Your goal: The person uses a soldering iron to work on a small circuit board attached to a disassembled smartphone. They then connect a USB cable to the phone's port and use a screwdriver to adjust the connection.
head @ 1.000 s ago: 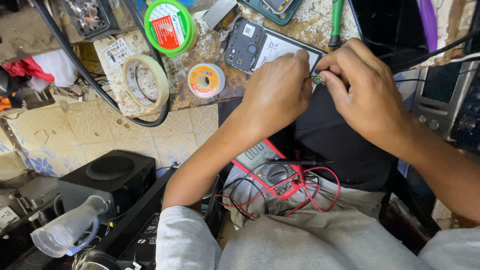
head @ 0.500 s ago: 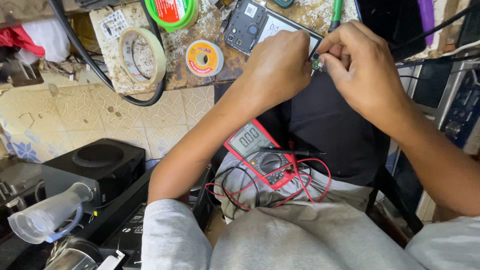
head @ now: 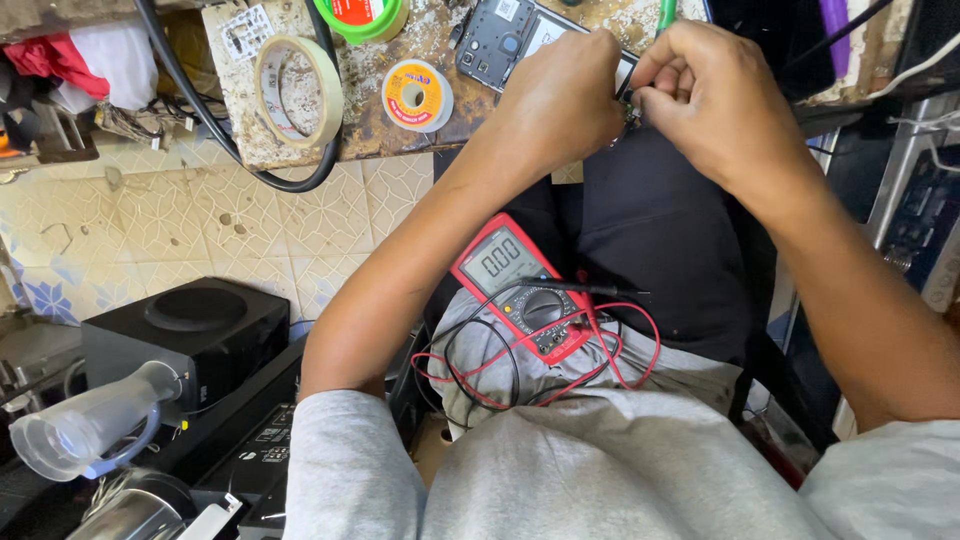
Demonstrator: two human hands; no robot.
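My left hand (head: 565, 100) and my right hand (head: 705, 90) meet at the front edge of the worn workbench (head: 300, 140). Together their fingertips pinch a small dark electronic part (head: 631, 112). Just behind my left hand lies an opened phone (head: 500, 35) with its back off, partly hidden by the knuckles. A red multimeter (head: 520, 285) rests on my lap, its red and black leads (head: 480, 370) coiled over my grey clothing.
On the bench sit a roll of masking tape (head: 295, 90), a small solder spool (head: 415, 97) and a green tape roll (head: 365, 15). A black cable (head: 215, 130) loops off the bench. A black speaker box (head: 190, 335) and a clear plastic jug (head: 85, 430) stand lower left.
The view has tilted down, so the bench slid up in frame and the multimeter is more central. Both hands stay closed around the small part at the bench edge.
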